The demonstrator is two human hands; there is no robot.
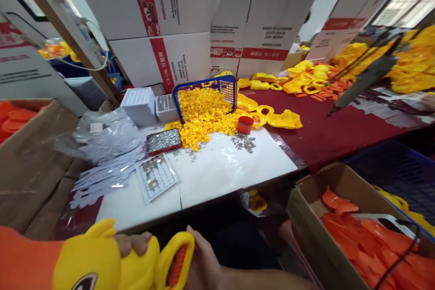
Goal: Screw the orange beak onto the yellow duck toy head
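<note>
down at the bottom edge, nearer the viewer than the white tabletop [220, 167], both hands are on a yellow duck-shaped toy [102, 263] with an orange bill. the left hand [131, 242] is curled over the top of it, fingers closed on the yellow shell. the right hand [204, 263] is wrapped around the yellow handle loop [175, 256], which has an orange grip inside. going by how the parts sit, the shell, bill and handle look already joined on this piece; whether any fastening is left to do cannot be told.

plenty remains around it. on the tabletop, a blue basket [226, 86] lies tipped with small yellow parts [204, 118] spilling out, a red tray of screws [163, 140] sits just left of that heap, and a white gridded tray [156, 176] holds a few more. a small red cup [245, 124] stands right of the heap, with loose screws [244, 142] just in front of it. right of the tabletop, a cardboard box [306, 199] holds orange parts [367, 240]; yellow shells [285, 120] lie on the red cloth beyond.

behind the tabletop, white cartons [163, 22] carry red bands and upside-down print. "produced in china" can be made out; the rest is too small to read.
</note>
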